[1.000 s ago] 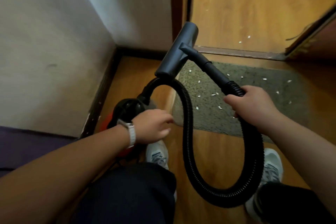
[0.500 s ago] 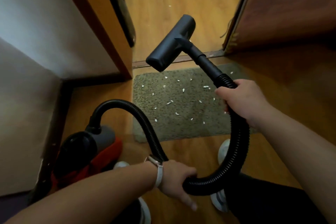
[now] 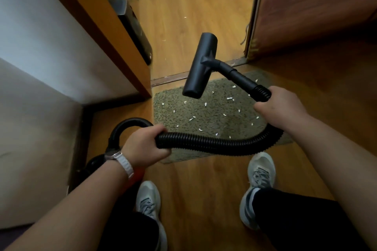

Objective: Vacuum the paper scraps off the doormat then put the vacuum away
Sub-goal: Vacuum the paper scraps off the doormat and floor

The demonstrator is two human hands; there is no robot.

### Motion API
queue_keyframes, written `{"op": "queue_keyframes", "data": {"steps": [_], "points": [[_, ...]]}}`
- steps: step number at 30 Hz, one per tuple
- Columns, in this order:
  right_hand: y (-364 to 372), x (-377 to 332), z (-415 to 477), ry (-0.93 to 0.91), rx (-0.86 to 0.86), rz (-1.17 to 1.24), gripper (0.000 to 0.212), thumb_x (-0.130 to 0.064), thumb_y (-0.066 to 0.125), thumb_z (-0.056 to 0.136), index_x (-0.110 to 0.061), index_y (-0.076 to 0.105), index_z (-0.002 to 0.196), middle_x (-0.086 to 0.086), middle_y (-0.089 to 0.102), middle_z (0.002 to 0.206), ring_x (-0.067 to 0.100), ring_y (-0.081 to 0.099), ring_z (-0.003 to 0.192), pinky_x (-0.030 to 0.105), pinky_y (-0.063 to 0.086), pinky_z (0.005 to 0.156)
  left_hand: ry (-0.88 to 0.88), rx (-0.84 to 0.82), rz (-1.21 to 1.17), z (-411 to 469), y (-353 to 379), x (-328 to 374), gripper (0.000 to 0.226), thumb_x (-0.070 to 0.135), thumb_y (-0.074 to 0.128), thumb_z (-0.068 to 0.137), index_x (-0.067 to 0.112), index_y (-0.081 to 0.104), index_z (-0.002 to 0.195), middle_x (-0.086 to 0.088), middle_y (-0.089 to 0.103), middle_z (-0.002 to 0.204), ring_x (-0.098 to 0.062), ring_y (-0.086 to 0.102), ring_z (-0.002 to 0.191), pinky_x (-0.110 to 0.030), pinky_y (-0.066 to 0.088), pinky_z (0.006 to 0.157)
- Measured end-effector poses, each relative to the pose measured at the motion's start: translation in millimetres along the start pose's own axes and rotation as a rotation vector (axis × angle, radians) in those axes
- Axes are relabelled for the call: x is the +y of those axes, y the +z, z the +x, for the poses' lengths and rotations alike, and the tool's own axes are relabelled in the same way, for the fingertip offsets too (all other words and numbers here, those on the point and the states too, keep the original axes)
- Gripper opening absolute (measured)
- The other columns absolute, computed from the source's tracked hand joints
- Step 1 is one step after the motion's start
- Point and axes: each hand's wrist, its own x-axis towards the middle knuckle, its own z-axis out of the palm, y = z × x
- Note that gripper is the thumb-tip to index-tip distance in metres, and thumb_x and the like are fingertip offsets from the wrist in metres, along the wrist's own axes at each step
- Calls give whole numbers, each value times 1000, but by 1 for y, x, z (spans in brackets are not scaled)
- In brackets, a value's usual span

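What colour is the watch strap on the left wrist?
The watch strap is white; the head view shows it best.

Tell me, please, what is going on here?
A person holds a black ribbed vacuum hose in both hands: the left hand grips its middle, the right hand its end by the black T-shaped nozzle. The nozzle is held clear of the greyish-green pile doormat, where small white paper scraps lie scattered. The black-and-red vacuum body sits by the left shoe.
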Motion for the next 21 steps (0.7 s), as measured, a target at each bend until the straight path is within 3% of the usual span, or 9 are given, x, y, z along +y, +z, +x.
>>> {"op": "queue_keyframes", "data": {"steps": [2,5,9,12,14,16,21], "points": [[6,-8,4,15,-9,-33,26,-27,64,87,-18,54,109,5,58,87,23,59,73,32,48,58,-32,70,-75,-16,-8,2,25,43,72,65,29,63,84,13,62,70,-5,60,66,-34,52,59],[29,-27,8,25,-56,-130,26,-25,62,89,-16,50,110,5,56,84,22,59,68,30,44,52,-127,-103,-55,-36,-17,0,35,60,76,65,32,65,83,15,65,71,0,62,68,-27,53,62],[64,-50,12,77,-125,-160,27,-25,62,87,-10,51,106,8,57,83,26,59,72,31,43,54,-223,-191,-141,-36,-29,-20,36,61,79,63,32,67,80,10,67,69,-3,63,64,-30,55,61],[87,-55,15,130,-223,-23,29,-26,65,83,-8,56,103,12,62,87,32,65,79,38,53,63,-186,-271,-75,-25,-25,-31,39,65,76,64,30,65,77,7,66,67,-4,62,61,-32,55,60],[99,-57,16,188,-290,187,21,-20,65,84,-7,59,99,15,64,84,33,67,73,48,58,70,-166,-295,-76,-17,-23,-39,39,66,76,65,31,65,77,7,66,68,-3,62,61,-31,55,60],[107,-60,17,249,-355,322,16,-14,63,87,-2,60,98,15,60,77,30,62,63,45,55,66,-148,-331,-103,-12,-23,-48,38,65,75,66,31,64,77,8,66,68,-3,62,61,-31,55,60],[133,-74,19,182,-307,-6,27,-28,69,83,-2,65,88,14,70,71,30,68,62,34,54,61,-129,-585,-177,-14,-14,-71,45,66,76,62,27,68,83,5,70,77,-8,66,70,-37,57,68]]}}
